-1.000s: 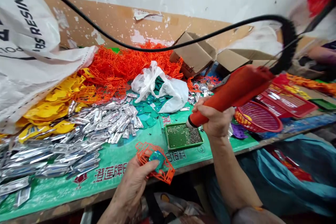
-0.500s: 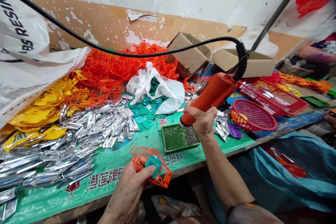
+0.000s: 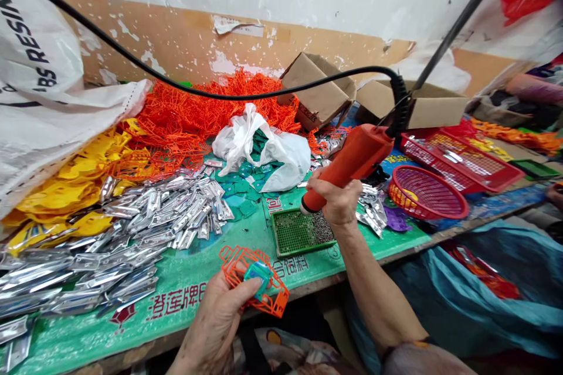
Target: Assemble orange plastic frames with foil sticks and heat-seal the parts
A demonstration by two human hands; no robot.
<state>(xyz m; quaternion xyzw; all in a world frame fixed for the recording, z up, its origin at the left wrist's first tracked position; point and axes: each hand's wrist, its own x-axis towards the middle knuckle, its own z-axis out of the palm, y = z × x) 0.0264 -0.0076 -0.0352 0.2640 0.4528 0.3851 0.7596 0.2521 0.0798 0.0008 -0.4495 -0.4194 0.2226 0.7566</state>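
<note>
Between the thumb and fingers of my left hand [image 3: 220,307] is an orange plastic frame [image 3: 275,290], with a small translucent green plate [image 3: 258,274] lying against it under the thumb. My right hand [image 3: 341,202] is wrapped round a red corded electric screwdriver [image 3: 352,161], tilted with its pale tip down at the green perforated tray [image 3: 292,237]. Small metal screws [image 3: 322,227] fill the tray's right part; whether the tip touches one I cannot tell. A black cable [image 3: 264,95] runs from the screwdriver's upper end to the left.
Silver metal strips [image 3: 145,228] and yellow parts [image 3: 70,181] are heaped at left. Behind are orange frames [image 3: 220,111], a white plastic bag [image 3: 281,155] with green plates and cardboard boxes [image 3: 319,91]. A red basket [image 3: 426,193] stands at right, above a blue bag [image 3: 457,299].
The view has shifted slightly. Both hands keep nearly the same pose, and the screwdriver tip stays over the tray.
</note>
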